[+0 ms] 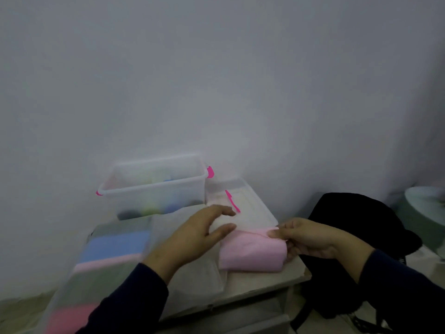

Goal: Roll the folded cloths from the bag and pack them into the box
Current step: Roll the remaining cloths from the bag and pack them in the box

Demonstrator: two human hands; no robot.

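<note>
A rolled pink cloth (251, 253) is pinched at its loose flap by the right hand (305, 239), in front of the box (154, 186). The left hand (192, 237) is held open beside the roll. If the flap is released early, unrolling is likely.
</note>
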